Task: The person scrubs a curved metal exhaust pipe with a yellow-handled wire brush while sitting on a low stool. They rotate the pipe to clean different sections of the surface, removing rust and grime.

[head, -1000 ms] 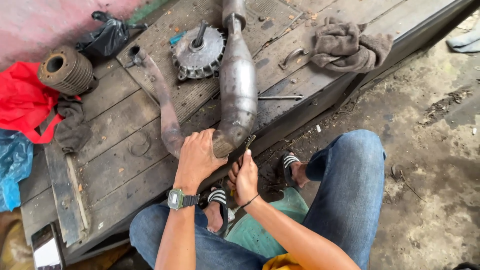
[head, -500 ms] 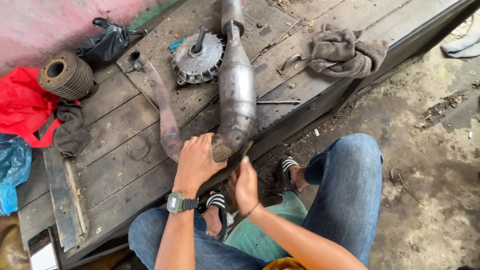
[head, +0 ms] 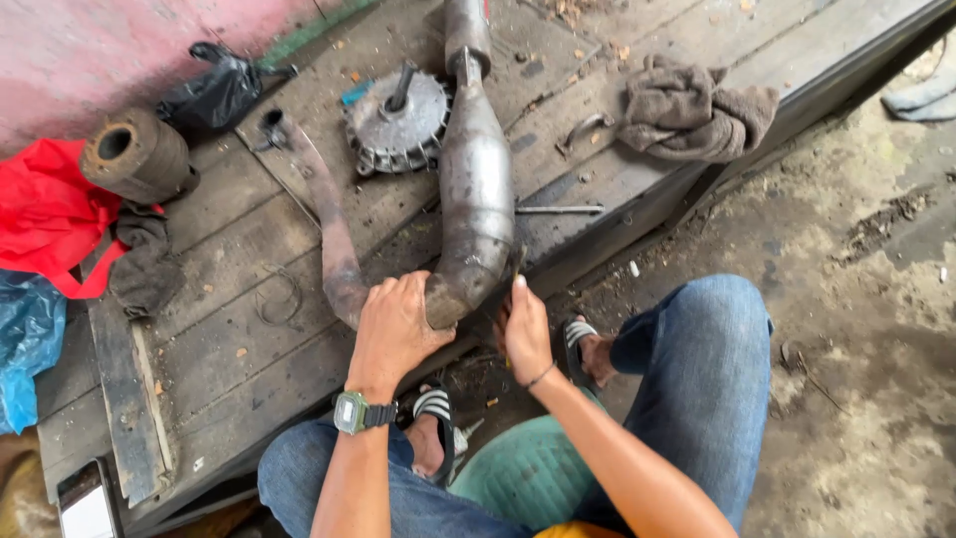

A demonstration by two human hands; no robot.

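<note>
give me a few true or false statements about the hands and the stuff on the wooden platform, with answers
1. The left hand grips the exhaust pipe. True.
2. The watch is on the right wrist. False: it is on the left wrist.
3. The brown rag lies on the pipe. False: it lies apart, on the planks.
4. The right hand is by the pipe's near end. True.
5. The red bag lies on the ground by the feet. False: it is at the platform's left edge.

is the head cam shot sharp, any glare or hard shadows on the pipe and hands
Head view: even daylight, no hard shadows; soft sheen along the exhaust pipe, no blown glare; left hand and right hand are reasonably sharp; slight softness and wide-angle bending toward the edges.
</note>
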